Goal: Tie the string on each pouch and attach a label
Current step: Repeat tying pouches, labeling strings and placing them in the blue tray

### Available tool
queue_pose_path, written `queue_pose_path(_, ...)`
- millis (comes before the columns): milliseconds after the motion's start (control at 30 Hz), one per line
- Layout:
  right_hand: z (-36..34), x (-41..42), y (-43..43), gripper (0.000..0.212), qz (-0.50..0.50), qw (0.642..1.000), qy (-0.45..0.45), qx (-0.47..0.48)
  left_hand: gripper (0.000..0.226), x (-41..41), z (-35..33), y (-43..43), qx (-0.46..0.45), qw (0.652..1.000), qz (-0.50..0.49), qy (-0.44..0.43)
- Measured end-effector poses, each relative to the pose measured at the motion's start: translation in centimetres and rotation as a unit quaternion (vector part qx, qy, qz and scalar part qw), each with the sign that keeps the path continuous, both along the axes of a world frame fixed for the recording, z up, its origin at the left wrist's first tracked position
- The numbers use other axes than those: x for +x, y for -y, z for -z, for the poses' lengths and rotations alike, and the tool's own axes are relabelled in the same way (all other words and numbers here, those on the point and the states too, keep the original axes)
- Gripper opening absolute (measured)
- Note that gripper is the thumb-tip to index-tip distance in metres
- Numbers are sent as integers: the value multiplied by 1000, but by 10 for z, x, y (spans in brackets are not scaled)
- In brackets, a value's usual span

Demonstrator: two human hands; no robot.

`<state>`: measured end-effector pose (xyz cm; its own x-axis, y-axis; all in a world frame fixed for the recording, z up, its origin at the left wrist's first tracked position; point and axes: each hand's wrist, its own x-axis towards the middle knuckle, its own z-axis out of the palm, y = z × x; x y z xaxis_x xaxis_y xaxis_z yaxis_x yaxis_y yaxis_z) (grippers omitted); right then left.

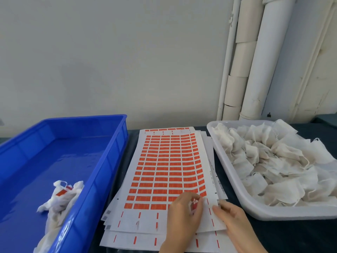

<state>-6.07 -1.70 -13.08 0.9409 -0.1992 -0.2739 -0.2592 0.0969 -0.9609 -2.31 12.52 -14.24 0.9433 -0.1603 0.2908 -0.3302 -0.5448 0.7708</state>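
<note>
A stack of white sheets lies in the middle of the table; the top label sheet [164, 161] carries several rows of orange-red labels. My left hand [182, 216] rests on its near right part, fingers curled, pinching a small red label [194, 205] at the fingertips. My right hand [233, 221] lies beside it, with straight fingers touching the sheet's right edge. A clear tray [259, 210] on the right holds a heap of white cloth pouches [273, 161] with loose strings. A few pouches [62, 198] hang over the near wall of the blue crate [102, 161]; one bears a red label.
The table top [291, 234] is dark. A pale wall stands close behind the table, with white pipes [264, 61] in the back right corner. The blue crate's floor is mostly bare.
</note>
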Motion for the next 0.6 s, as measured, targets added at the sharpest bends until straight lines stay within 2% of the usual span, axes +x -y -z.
queue_pose_path(167, -3, 3, -13, 47, 74, 995, 46, -47, 10, 7, 1, -1, -88, 994, -26, -55)
queue_pose_path(233, -1, 3, -17, 50, 89, 992, 58, -67, 12, 11, 2, -2, -120, 989, -47, -72)
queue_pose_path(367, 4, 6, -16, 47, 87, 994, 41, -51, 13, 16, 1, -4, -190, 972, -96, -101)
queue_pose_path(500, -5, 9, -5, 41, 33, 998, -8, -47, 10, 16, -8, -6, -248, 952, -125, -133)
queue_pose_path(567, -16, 4, -4, 29, -60, 992, 17, -107, 10, 17, -16, -15, -268, 947, -114, -134)
queue_pose_path(600, -25, 1, -2, 25, -73, 986, 19, -151, 10, 19, -22, -19, -272, 947, -112, -132)
